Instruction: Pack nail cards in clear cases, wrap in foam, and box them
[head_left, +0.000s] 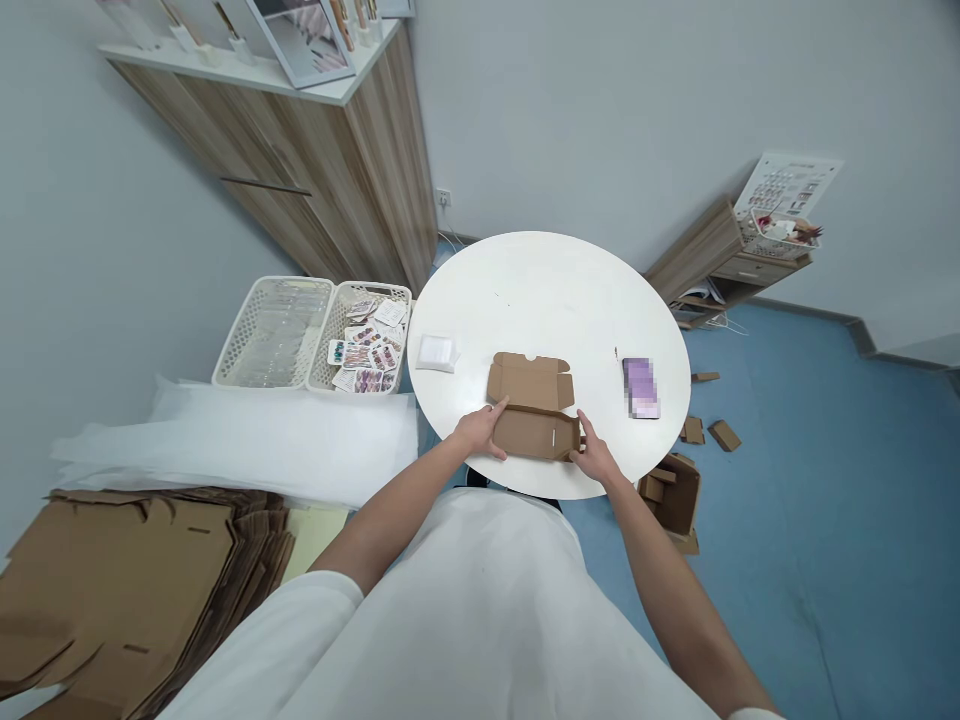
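Note:
A small brown cardboard box (529, 383), partly folded, lies near the front of the round white table (547, 290). Its lid panel stands open toward the back, and its shallow tray faces up with the right end wall raised. My left hand (480, 432) grips the left end of the tray, thumb and fingers apart across its side. At the other end, my right hand (596, 455) holds the raised right wall between thumb and fingers. A white packet (436, 353) rests left of the box, and a purple phone-shaped item, blurred out (641, 388), is on the right.
Two white baskets (321, 335) stand left of the table, one with patterned cards. Below them are translucent sheets (300, 440) and a stack of flat cardboard (127, 580). An open carton (681, 495) and loose small boxes (724, 436) lie on the floor at right.

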